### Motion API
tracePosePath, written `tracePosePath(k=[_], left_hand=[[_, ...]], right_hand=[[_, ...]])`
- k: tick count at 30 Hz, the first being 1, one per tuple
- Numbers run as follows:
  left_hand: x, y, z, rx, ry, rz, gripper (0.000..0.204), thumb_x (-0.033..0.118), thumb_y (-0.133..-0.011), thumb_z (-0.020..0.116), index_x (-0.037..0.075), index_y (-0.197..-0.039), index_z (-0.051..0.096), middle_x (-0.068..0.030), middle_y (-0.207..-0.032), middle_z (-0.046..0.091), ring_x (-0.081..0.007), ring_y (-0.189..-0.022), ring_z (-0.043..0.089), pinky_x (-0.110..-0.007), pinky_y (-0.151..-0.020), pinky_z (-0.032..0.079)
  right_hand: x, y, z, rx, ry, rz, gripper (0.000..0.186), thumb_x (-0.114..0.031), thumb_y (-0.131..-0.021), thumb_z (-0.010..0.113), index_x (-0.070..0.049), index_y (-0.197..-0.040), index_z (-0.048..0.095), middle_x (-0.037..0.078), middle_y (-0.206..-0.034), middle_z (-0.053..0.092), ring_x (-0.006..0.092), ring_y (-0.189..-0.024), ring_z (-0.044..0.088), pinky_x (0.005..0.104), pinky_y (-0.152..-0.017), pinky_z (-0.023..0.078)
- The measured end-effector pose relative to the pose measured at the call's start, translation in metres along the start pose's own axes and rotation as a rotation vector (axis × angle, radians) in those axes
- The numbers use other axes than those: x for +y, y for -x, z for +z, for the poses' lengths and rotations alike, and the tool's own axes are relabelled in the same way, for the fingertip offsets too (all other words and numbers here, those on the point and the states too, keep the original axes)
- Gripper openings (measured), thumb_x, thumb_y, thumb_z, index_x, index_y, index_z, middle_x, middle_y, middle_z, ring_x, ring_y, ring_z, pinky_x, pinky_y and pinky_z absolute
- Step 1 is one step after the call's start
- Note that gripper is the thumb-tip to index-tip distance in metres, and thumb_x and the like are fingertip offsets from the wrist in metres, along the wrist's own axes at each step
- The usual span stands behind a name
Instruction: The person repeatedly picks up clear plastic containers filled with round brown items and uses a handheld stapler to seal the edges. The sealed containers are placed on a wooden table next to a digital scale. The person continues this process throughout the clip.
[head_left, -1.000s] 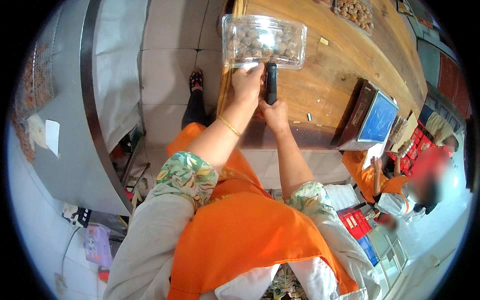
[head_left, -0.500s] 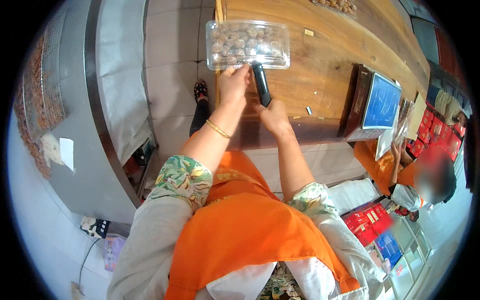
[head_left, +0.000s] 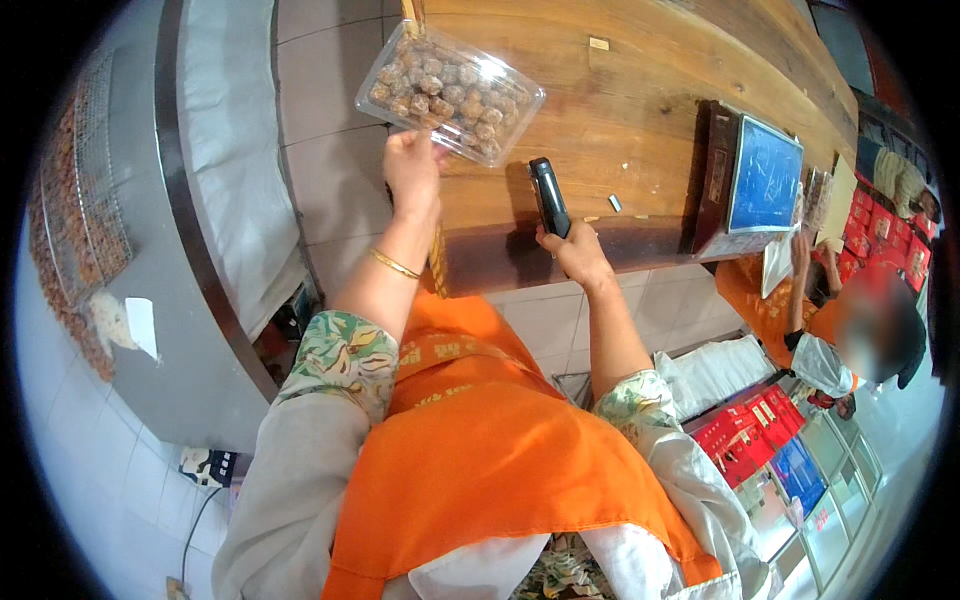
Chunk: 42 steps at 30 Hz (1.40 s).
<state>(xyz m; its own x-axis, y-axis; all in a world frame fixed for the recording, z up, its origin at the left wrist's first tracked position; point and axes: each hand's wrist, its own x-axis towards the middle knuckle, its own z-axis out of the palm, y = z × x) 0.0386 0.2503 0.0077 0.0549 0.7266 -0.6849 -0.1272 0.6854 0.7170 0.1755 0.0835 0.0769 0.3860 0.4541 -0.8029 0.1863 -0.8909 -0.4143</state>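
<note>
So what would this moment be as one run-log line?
Left hand: holding clear box of brown balls | Right hand: gripping black stapler-like tool, apart from clear box | Rest: wooden table, blue-topped case

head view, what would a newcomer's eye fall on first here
Probably the bright orange apron, filling the lower middle. Next, the clear box of round brown pieces at the upper left of centre, held by the left hand at the wooden table's left edge. Then the black handheld tool in the right hand, near centre.
</note>
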Motion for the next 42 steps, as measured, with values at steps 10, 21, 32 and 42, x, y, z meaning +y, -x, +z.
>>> tracePosePath(k=[10,21,32,42], left_hand=[[-0.033,0.047,0.026,-0.21,-0.024,-0.2,0.006,0.009,-0.083,0.054,0.004,-0.082,0.056,-0.0032,-0.075,0.059,-0.0103,-0.066,0.056,-0.021,-0.056,0.041],[-0.024,0.042,0.017,-0.313,-0.074,-0.237,0.009,0.009,-0.084,0.052,0.003,-0.08,0.057,-0.0016,-0.072,0.057,-0.0094,-0.063,0.054,-0.02,-0.056,0.039],[-0.017,0.045,0.013,-0.333,-0.061,-0.272,0.009,0.01,-0.083,0.052,0.003,-0.08,0.058,-0.0013,-0.071,0.058,-0.0085,-0.061,0.053,-0.019,-0.054,0.039],[-0.016,0.04,0.002,-0.343,-0.087,-0.191,0.01,0.013,-0.083,0.054,0.004,-0.081,0.057,-0.0029,-0.072,0.058,-0.0095,-0.063,0.054,-0.021,-0.057,0.041]], right_hand=[[-0.003,-0.016,0.002,0.005,0.114,-0.103,0.024,-0.021,-0.073,0.061,-0.001,-0.085,0.057,0.009,-0.067,0.055,0.0198,-0.066,0.054,0.0313,-0.065,0.042],[-0.025,-0.013,0.001,-0.09,0.154,-0.069,0.023,-0.018,-0.073,0.061,0.0,-0.087,0.057,0.009,-0.069,0.055,0.0184,-0.067,0.052,0.0306,-0.066,0.042],[-0.009,-0.008,0.01,-0.129,0.017,-0.106,0.032,-0.017,-0.072,0.062,0.003,-0.096,0.055,0.019,-0.078,0.059,0.0268,-0.076,0.057,0.0339,-0.073,0.043],[-0.026,-0.014,0.0,-0.111,0.235,-0.136,0.022,-0.014,-0.073,0.061,0.001,-0.089,0.057,0.006,-0.073,0.057,0.0149,-0.071,0.052,0.0283,-0.068,0.042]])
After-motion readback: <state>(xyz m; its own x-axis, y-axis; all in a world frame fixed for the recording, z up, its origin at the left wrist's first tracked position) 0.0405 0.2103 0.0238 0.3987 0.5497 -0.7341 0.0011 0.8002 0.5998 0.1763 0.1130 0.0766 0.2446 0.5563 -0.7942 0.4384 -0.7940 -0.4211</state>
